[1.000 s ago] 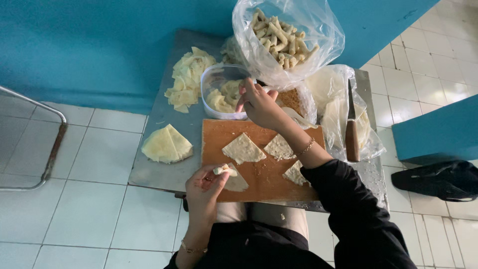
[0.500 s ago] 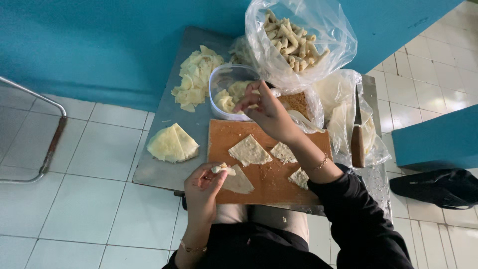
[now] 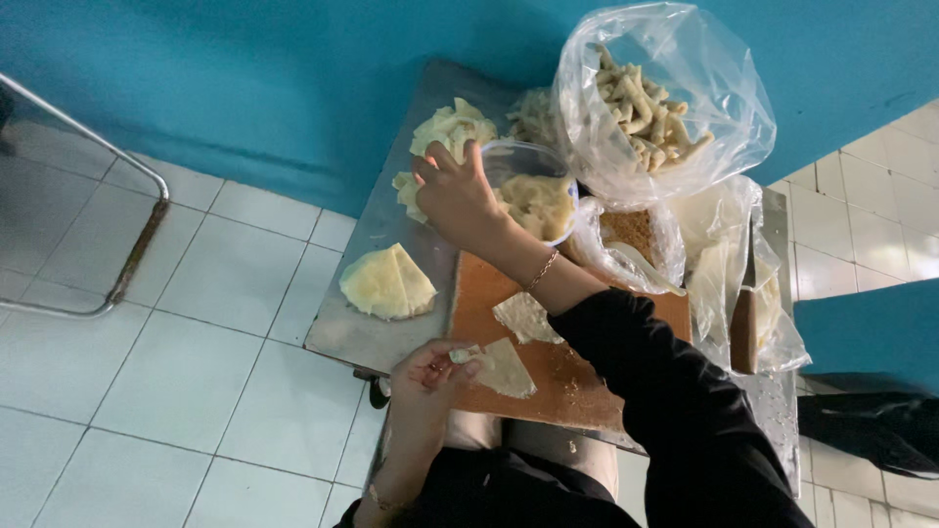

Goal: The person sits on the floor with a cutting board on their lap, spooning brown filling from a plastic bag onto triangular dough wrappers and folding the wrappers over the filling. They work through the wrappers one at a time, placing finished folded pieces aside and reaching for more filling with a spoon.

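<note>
My left hand pinches the corner of a triangular dough wrapper lying on the brown cutting board. My right hand reaches across to the left rim of a clear plastic bowl of filling, next to a pile of torn dough pieces. I cannot see whether the right fingers hold anything. Another wrapper lies on the board, partly under my black sleeve.
A stack of folded wrappers sits on the metal table at the left. A clear bag of rolled pastries stands at the back. More plastic bags crowd the right. A metal chair leg is on the tiled floor.
My right hand moved left from above the bowl to its left rim. The left hand keeps its pinch on the wrapper. The view shifted, so the table sits further right.
</note>
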